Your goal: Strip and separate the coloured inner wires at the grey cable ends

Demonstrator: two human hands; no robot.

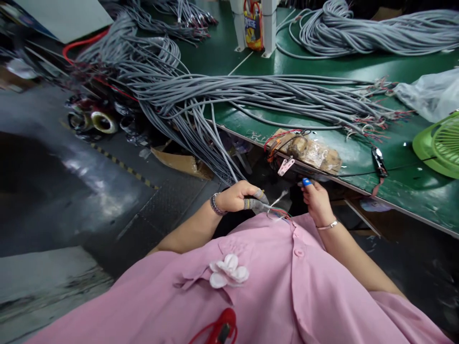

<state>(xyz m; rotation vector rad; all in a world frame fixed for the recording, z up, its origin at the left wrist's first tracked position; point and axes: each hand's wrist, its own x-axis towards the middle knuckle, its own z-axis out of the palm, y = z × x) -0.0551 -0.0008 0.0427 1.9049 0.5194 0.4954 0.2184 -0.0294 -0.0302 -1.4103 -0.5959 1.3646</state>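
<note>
My left hand (238, 197), with grey covers on its fingertips, pinches the end of a grey cable. Thin coloured wires (281, 211) and a whitish strand (279, 197) fan out from that end in front of my shirt. To the right, apart from the wires, my right hand (318, 204) is closed, a blue cover (306, 182) on its thumb. Whatever its fingers hold, if anything, is hidden. Grey cables (222, 91) lie in a long bundle across the green table (247, 131), their stripped ends toward the right.
At the table edge are a taped block (315, 153) and a pink clip (286, 166). A cutter-like hand tool (379, 161), a green fan (439, 145) and a plastic bag (432, 93) lie farther right. More coiled cable (358, 31) is behind; tape rolls (103, 123) stand at left.
</note>
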